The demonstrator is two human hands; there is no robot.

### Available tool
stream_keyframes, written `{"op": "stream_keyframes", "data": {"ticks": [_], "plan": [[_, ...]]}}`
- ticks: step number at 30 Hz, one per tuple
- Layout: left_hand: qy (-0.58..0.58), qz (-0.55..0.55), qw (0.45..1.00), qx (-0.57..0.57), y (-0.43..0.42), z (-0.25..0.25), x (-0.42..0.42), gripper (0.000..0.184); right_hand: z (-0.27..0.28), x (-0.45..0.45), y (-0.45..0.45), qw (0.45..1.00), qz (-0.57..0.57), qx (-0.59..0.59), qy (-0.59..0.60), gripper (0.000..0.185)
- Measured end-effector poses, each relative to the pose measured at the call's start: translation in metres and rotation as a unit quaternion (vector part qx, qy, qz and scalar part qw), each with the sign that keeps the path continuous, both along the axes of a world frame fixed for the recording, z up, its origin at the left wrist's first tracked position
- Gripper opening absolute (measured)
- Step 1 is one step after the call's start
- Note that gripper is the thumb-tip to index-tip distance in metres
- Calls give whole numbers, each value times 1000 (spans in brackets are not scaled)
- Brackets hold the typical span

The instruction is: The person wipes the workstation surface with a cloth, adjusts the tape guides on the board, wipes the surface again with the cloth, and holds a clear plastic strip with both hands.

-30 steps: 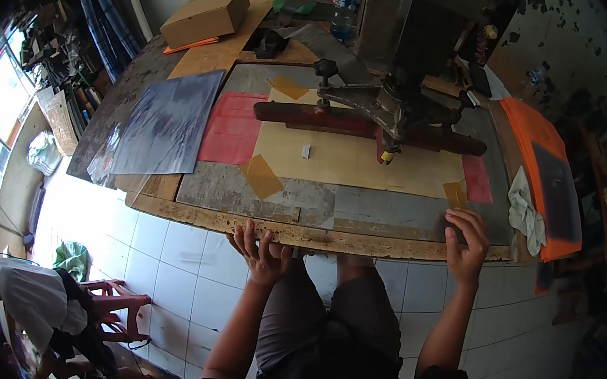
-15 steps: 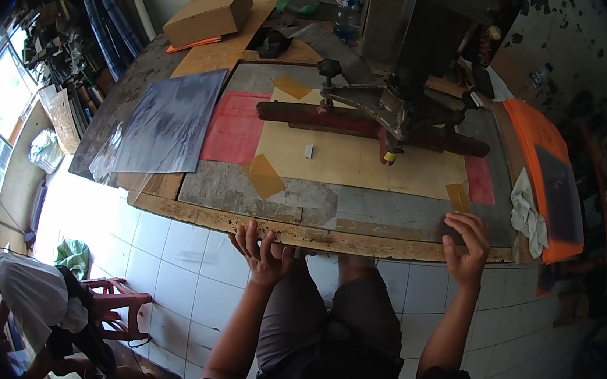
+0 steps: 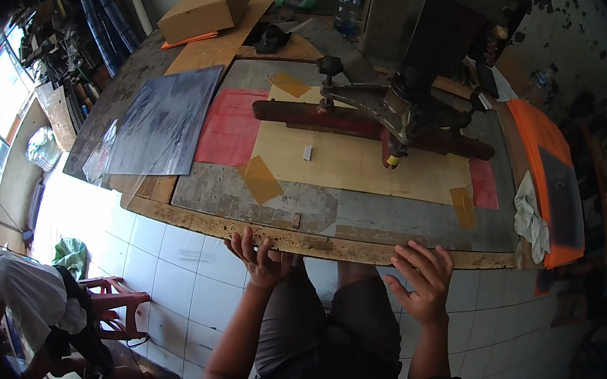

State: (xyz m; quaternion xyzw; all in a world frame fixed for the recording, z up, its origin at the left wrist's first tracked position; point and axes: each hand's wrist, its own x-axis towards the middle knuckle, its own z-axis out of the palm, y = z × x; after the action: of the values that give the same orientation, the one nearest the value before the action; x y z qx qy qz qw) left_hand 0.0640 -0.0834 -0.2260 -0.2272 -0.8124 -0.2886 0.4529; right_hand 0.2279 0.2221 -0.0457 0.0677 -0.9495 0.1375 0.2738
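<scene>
My left hand [image 3: 258, 261] rests its fingertips on the worn wooden front edge [image 3: 324, 246] of the work table, fingers apart. Farther right, my right hand [image 3: 422, 280] is spread with its fingers at the same edge; neither hand holds anything. Beyond them lies a grey metal plate [image 3: 306, 215] bearing a cream sheet [image 3: 361, 172], held by pieces of brown tape [image 3: 260, 180]. A red sheet [image 3: 227, 127] shows under its left side. Over the cream sheet stands a machine head with a long dark red bar [image 3: 318, 120]. A small white piece [image 3: 308, 153] sits on the sheet.
Clear plastic sheets [image 3: 163, 123] lie at the left, a cardboard box [image 3: 205, 11] behind them. An orange packet [image 3: 546, 156] and a white cloth [image 3: 531, 217] are at the right edge. Another person in a white shirt [image 3: 37, 291] is by a red stool [image 3: 112, 306] at lower left.
My right hand has moved left and down along the table edge, and its fingers have spread. My left hand stays at the edge. The view has shifted slightly.
</scene>
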Motion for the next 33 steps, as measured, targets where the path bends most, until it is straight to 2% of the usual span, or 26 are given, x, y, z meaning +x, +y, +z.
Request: {"op": "stream_keyframes", "data": {"ticks": [5, 11, 17, 19, 22, 23, 26, 29, 33], "plan": [[-6, 0, 1000, -7, 0, 6, 4, 74, 0, -6, 3, 1000, 20, -20, 13, 24], [-35, 0, 999, -17, 0, 18, 13, 72, 6, -5, 0, 1000, 17, -22, -3, 26], [-122, -28, 992, -16, -7, 65, 38, 63, 12, -4, -3, 999, 11, -33, -15, 29], [-135, -37, 990, -5, -9, 78, 48, 62, 13, -4, -5, 999, 12, -33, -10, 29], [-113, -77, 988, 70, -4, 89, 69, 60, 17, -4, -7, 1000, 8, -26, -3, 28], [-98, -81, 985, 119, 3, 94, 77, 44, 20, -5, -8, 1000, 7, -23, 1, 28], [-303, -221, 911, 173, 8, 104, 102, 28, 28, -7, -11, 999, -6, -23, 28, 29], [-472, -316, 804, 177, 32, 131, 104, 25, 43, -10, -22, 998, -30, -24, 53, 30], [-521, -428, 694, 253, 54, 151, 97, 37, 45, -11, -29, 993, -32, 7, 112, 32]]}}
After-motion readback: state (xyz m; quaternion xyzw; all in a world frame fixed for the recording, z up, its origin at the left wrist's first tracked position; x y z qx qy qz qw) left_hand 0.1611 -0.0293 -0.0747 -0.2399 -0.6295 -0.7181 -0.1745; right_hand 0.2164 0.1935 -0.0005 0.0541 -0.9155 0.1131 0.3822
